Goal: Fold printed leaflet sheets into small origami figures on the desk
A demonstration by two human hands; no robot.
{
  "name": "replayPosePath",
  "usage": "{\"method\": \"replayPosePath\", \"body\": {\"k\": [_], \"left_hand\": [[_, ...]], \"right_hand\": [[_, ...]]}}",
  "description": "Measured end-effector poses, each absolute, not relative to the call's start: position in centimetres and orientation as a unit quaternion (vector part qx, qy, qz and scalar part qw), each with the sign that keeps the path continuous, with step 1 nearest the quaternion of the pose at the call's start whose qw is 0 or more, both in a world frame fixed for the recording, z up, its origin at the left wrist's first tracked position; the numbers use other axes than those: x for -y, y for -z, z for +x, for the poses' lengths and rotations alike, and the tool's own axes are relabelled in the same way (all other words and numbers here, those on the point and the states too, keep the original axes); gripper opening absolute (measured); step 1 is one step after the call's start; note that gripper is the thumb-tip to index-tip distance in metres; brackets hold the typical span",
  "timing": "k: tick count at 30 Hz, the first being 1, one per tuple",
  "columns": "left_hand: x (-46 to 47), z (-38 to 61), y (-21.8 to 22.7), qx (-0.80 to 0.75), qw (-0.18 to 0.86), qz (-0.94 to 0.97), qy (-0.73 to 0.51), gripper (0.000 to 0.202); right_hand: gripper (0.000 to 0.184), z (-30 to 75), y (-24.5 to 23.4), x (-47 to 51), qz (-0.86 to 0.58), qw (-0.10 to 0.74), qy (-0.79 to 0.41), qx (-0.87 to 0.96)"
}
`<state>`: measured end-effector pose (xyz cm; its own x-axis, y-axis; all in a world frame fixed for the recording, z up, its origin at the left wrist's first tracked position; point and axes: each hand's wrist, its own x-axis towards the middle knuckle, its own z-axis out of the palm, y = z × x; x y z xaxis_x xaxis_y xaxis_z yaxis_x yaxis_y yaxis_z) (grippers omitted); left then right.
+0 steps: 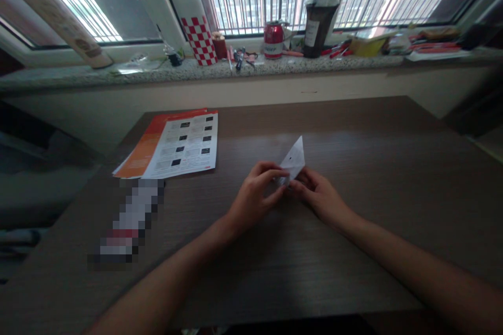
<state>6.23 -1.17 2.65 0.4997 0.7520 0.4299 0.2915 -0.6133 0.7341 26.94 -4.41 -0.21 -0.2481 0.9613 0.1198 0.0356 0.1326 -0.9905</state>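
A small piece of folded white paper (295, 159) is held between both hands above the middle of the brown table (365, 167). Its pointed end rises up and away, and a dark dot shows on one face. My left hand (259, 188) grips the lower left side, its fingers bent over the paper and the thumb below. On the lower right, my right hand (316, 193) pinches the paper near its bottom edge. The fingertips cover the paper's lower part, so its folds there are hidden.
Printed sheets (188, 146) with an orange cover lie at the table's back left. A blurred-out oblong object (131, 220) is nearer me. On the granite windowsill (149, 74) stand a checkered bottle (198, 36), a red can (273, 42), a dark drink cup (316, 26) and assorted small items.
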Motion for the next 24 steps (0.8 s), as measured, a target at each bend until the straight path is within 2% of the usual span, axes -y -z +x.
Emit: {"method": "replayPosePath", "body": {"k": [4,10,24], "left_hand": [[1.4,6.3,-2.6,-0.333,0.285,0.816,-0.377,0.032],[1.6,6.1,-2.8,-0.352,0.339,0.796,-0.356,0.04],[1.5,5.9,-2.3,-0.347,0.429,0.751,-0.361,0.027]], "right_hand": [[0.036,27.0,0.1,4.5,-0.421,0.467,-0.531,0.568],[0.032,27.3,-0.8,4.7,-0.448,0.454,-0.503,0.583],[0.039,27.4,-0.3,4.4,-0.446,0.447,-0.518,0.577]]}}
